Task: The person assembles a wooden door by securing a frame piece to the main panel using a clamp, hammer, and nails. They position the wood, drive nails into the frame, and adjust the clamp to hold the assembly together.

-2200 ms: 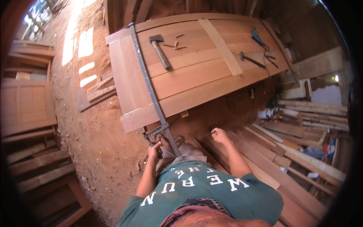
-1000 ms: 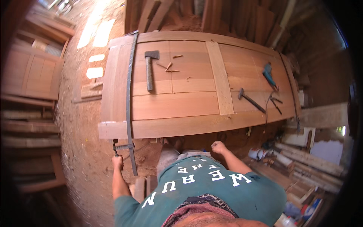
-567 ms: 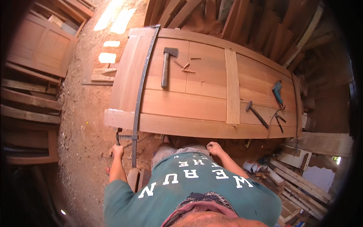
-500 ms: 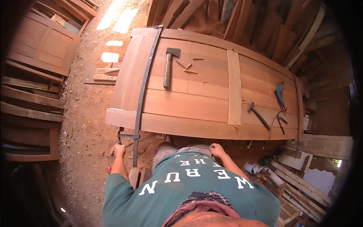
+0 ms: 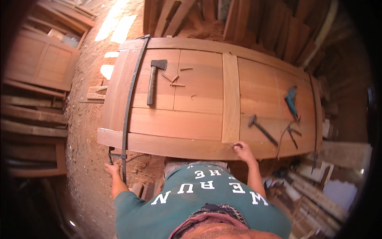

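A wooden panelled door (image 5: 191, 149) lies flat before me. A long metal bar clamp (image 5: 131, 89) crosses its left end, with its screw end just past the near edge. My left hand (image 5: 113, 170) is closed at the clamp's screw handle. My right hand (image 5: 244, 153) rests on the near rail, by the foot of the middle upright. Its fingers are pinched around a small dark thing too small to make out. On the door lie an axe (image 5: 151, 83), several thin wooden pegs (image 5: 178, 84), a hammer (image 5: 263, 130), a teal power drill (image 5: 291, 102) and dark pliers (image 5: 293, 136).
A second bar clamp (image 5: 314, 111) spans the door's right end. Panelled frames and boards (image 5: 36, 111) are stacked at the left. Planks lean (image 5: 262, 28) at the back. Scrap lumber (image 5: 318, 203) lies at the lower right. Dirt floor (image 5: 85, 159) runs along the left.
My right hand has moved from my lap up onto the door's near rail. My left hand stays at the clamp's handle. The view has shifted, so the door sits further left and lower.
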Demonstrator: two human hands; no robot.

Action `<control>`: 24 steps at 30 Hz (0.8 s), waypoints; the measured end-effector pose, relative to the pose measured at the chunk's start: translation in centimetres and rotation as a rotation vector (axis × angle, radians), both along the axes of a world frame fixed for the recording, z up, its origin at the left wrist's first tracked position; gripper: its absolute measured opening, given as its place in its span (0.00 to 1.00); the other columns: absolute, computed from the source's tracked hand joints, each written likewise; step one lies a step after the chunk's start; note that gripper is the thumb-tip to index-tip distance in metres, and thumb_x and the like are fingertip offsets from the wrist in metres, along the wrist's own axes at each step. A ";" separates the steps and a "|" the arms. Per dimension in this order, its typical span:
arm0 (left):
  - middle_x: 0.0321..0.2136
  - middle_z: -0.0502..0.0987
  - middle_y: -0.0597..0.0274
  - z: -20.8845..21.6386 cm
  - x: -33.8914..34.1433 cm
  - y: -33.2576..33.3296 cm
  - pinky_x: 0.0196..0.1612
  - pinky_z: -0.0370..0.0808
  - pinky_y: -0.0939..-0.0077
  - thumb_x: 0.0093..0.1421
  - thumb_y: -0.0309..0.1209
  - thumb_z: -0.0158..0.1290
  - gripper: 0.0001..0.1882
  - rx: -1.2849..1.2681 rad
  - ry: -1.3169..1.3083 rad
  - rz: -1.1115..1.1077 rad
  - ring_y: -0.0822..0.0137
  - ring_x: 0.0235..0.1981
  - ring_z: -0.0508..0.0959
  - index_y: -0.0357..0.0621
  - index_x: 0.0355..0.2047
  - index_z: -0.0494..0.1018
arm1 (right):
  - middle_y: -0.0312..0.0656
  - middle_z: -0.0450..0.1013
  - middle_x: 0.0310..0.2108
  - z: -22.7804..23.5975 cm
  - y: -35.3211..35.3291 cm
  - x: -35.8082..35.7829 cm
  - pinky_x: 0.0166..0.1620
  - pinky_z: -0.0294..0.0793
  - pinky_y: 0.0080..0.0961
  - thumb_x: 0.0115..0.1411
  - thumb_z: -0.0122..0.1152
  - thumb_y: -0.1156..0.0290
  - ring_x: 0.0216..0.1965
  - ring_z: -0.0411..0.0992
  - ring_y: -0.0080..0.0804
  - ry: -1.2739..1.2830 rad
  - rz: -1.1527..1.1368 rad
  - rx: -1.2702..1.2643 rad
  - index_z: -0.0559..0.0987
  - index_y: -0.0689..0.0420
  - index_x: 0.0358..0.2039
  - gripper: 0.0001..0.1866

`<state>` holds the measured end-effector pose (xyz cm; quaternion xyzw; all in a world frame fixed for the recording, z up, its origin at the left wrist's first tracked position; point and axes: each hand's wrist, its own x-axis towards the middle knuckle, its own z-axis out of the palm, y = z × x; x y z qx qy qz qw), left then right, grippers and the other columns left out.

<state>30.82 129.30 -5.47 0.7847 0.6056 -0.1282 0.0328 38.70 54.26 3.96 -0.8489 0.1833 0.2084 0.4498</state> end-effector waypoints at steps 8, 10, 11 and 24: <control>0.67 0.60 0.52 10.1 -2.0 -18.1 0.67 0.54 0.30 0.61 0.38 0.58 0.39 0.226 -0.035 0.298 0.48 0.69 0.59 0.56 0.70 0.54 | 0.54 0.75 0.48 -3.4 -32.4 11.5 0.57 0.70 0.40 0.58 0.65 0.69 0.52 0.72 0.49 -0.380 -0.271 -0.684 0.74 0.57 0.56 0.25; 0.69 0.58 0.53 10.9 -3.5 -21.3 0.68 0.53 0.29 0.60 0.38 0.58 0.40 0.180 -0.025 0.336 0.49 0.71 0.56 0.55 0.71 0.54 | 0.62 0.70 0.55 -4.7 -40.9 13.7 0.65 0.61 0.49 0.53 0.66 0.67 0.60 0.64 0.62 -0.424 -0.394 -0.937 0.70 0.54 0.62 0.34; 0.70 0.56 0.53 11.7 -5.9 -23.2 0.68 0.52 0.28 0.60 0.38 0.58 0.41 0.151 0.020 0.418 0.49 0.72 0.55 0.55 0.71 0.53 | 0.60 0.67 0.61 -3.1 -40.1 16.7 0.66 0.59 0.50 0.52 0.66 0.63 0.64 0.62 0.58 -0.164 -0.497 -0.946 0.67 0.52 0.65 0.39; 0.51 0.80 0.43 3.1 -11.3 -30.5 0.57 0.75 0.65 0.49 0.36 0.68 0.31 -0.512 -0.015 0.200 0.52 0.55 0.79 0.33 0.53 0.78 | 0.55 0.71 0.59 -6.6 -46.7 22.8 0.64 0.66 0.47 0.53 0.64 0.63 0.62 0.68 0.55 0.061 -0.306 -0.973 0.64 0.53 0.66 0.39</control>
